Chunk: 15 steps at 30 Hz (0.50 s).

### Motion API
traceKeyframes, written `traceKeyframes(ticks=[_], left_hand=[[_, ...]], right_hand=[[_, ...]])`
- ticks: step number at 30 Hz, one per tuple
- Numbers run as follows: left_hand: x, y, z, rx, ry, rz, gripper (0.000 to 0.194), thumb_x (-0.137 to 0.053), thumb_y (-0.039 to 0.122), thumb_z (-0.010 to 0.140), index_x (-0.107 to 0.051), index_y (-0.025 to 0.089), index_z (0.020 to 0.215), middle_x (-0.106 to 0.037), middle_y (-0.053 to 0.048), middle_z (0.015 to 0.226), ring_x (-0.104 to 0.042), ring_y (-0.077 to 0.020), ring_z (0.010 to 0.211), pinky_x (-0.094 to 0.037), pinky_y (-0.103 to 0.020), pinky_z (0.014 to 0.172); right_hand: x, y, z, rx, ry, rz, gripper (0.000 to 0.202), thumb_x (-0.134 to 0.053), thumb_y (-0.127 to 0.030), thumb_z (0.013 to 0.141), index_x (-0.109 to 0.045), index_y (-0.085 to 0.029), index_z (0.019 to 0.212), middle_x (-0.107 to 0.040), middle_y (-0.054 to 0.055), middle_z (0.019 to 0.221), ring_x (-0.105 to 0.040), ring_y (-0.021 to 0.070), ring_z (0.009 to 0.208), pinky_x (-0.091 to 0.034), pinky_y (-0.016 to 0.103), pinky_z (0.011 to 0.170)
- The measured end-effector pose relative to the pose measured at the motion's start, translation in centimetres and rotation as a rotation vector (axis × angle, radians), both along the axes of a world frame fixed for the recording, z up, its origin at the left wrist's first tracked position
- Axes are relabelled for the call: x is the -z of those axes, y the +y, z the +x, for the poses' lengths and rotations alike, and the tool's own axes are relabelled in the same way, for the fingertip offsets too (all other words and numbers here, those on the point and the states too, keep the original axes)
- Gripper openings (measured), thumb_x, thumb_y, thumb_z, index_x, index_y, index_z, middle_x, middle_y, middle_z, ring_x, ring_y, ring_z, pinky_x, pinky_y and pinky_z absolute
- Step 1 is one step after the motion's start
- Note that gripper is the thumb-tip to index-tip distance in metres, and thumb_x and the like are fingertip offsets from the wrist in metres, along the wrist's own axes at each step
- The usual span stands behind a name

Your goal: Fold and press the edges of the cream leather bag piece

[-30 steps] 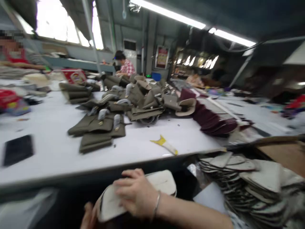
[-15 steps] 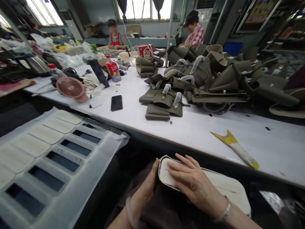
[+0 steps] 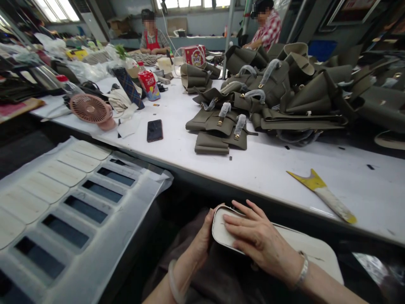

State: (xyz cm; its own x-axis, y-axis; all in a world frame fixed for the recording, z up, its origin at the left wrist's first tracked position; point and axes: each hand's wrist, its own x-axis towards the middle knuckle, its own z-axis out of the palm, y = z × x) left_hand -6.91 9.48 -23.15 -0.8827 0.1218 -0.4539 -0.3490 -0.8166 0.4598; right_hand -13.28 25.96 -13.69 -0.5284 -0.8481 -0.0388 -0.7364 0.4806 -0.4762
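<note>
A stack of cream oval panels rests on the lap, below the table's near edge. Right hand lies flat on top, fingers spread. Left hand cups the stack's left end, fingers curled beneath. A yellow-tipped scraper lies near the table's near edge.

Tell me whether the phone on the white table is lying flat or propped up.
Flat. The phone lies dark face up on the white table, apart from the olive bag pieces.
</note>
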Motion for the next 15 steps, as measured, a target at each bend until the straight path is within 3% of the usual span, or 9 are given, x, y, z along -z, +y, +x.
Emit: traceKeyframes(ticks=[7, 15], left_hand=[[0.2, -0.37, 0.0, 0.008, -0.037, -0.008, 0.061, -0.056, 0.056, 0.089, -0.058, 0.015, 0.134, -0.068, -0.011, 0.123, -0.056, -0.03, 0.122, -0.041, -0.041, 0.107], [-0.01, -0.5, 0.17, 0.029, -0.077, 0.073, 0.059, -0.056, 0.056, 0.089, -0.061, 0.011, 0.128, -0.069, -0.014, 0.117, -0.058, -0.0316, 0.119, -0.042, -0.045, 0.107]], right_hand=[[0.75, 0.37, 0.1, 0.011, 0.066, 0.017, 0.042, -0.053, -0.02, 0.093, -0.053, -0.032, 0.134, -0.05, -0.007, 0.145, -0.025, 0.0275, 0.145, -0.021, 0.06, 0.118], [0.74, -0.28, 0.24, 0.047, -0.005, -0.064, 0.039, -0.06, -0.018, 0.088, -0.061, -0.032, 0.125, -0.058, -0.006, 0.138, -0.031, 0.0256, 0.143, -0.013, 0.059, 0.12]])
